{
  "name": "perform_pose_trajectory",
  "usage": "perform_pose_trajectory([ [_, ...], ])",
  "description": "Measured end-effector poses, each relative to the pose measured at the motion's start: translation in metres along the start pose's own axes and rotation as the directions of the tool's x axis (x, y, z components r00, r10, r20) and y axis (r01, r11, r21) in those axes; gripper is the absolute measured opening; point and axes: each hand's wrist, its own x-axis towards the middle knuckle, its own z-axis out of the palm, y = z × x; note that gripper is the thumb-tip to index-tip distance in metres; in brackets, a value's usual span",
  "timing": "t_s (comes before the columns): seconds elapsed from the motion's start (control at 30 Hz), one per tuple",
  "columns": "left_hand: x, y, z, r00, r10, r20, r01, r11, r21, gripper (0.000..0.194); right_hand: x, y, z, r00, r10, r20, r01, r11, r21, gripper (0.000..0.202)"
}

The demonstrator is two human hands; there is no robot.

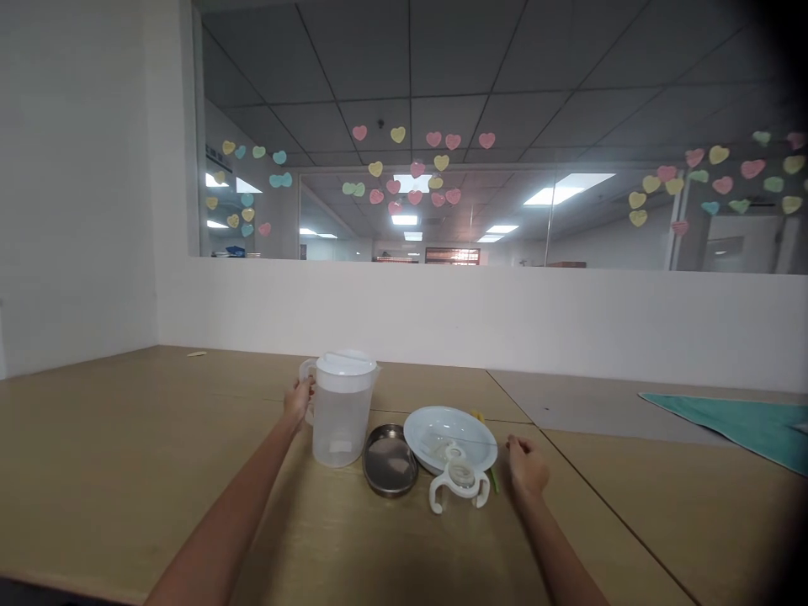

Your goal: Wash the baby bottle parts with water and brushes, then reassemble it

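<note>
A translucent white plastic pitcher [342, 421] with a lid stands upright on the table. My left hand [299, 399] is wrapped around its handle. To the pitcher's right lies an oval metal tray [390, 461]. Beside that is a pale blue-white shallow bowl [419, 422], which looks tilted. In front of the bowl sits a clear cup with a white two-handled holder [460, 481], partly overlapping it in view. Just right of the bowl, my right hand [528, 468] is closed with fingers curled together; whatever they may hold is hidden. Yellow and green bits [494, 481] peek out from behind the bowl.
The brown table [157, 463] has seams running across its right side. A teal cloth [738, 421] lies at the far right. Near the back left is a small pale flat piece [197, 353]. A white wall [404, 311] with a window above borders the table.
</note>
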Motion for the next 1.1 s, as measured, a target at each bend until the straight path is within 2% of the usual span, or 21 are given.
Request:
perform_pose_trajectory([
  [0.13,0.002,0.039,0.003,0.992,0.106,0.068,-0.117,0.977,0.177,0.024,0.008,0.009,0.004,0.997,0.08,-0.009,-0.079,0.997,0.01,0.032],
  [0.27,-0.017,0.083,0.022,0.948,0.252,0.196,-0.302,0.906,0.296,0.019,0.01,0.011,0.007,0.996,0.091,0.004,-0.091,0.996,0.022,0.034],
  [0.33,-0.032,0.102,0.035,0.877,0.361,0.318,-0.478,0.724,0.497,0.025,0.011,0.011,0.007,0.995,0.094,0.017,-0.095,0.995,0.026,0.034],
  [0.37,-0.039,0.109,0.04,0.848,0.394,0.355,-0.53,0.648,0.547,0.029,0.011,0.011,0.007,0.995,0.097,0.024,-0.097,0.995,0.029,0.034],
  [0.43,-0.051,0.12,0.05,0.817,0.42,0.395,-0.577,0.575,0.58,0.032,0.012,0.012,0.007,0.994,0.1,0.04,-0.101,0.994,0.034,0.033],
  [0.6,-0.061,0.128,0.058,0.809,0.428,0.404,-0.588,0.576,0.568,0.034,0.012,0.012,0.005,0.992,0.099,0.075,-0.102,0.994,0.047,0.03],
  [0.7,-0.062,0.133,0.052,0.821,0.42,0.386,-0.57,0.606,0.554,0.037,0.01,0.008,0.003,0.988,0.115,0.1,-0.12,0.992,0.04,0.03],
  [0.77,-0.067,0.138,0.046,0.813,0.44,0.381,-0.581,0.649,0.491,0.043,0.009,0.004,0.001,0.983,0.142,0.115,-0.146,0.989,0.027,0.03],
  [0.87,-0.084,0.15,0.039,0.752,0.536,0.384,-0.656,0.669,0.351,0.049,0.006,-0.002,-0.001,0.974,0.185,0.133,-0.187,0.982,-0.002,0.027],
  [1.0,-0.11,0.166,0.038,0.641,0.632,0.436,-0.765,0.574,0.292,0.044,0.004,-0.007,-0.004,0.963,0.214,0.162,-0.212,0.977,-0.033,0.027],
  [1.07,-0.113,0.169,0.04,0.634,0.635,0.442,-0.772,0.555,0.311,0.039,0.003,-0.008,-0.005,0.96,0.218,0.177,-0.213,0.976,-0.046,0.027],
  [1.1,-0.11,0.167,0.04,0.654,0.624,0.428,-0.756,0.565,0.33,0.036,0.003,-0.009,-0.006,0.958,0.219,0.183,-0.212,0.976,-0.054,0.028],
])
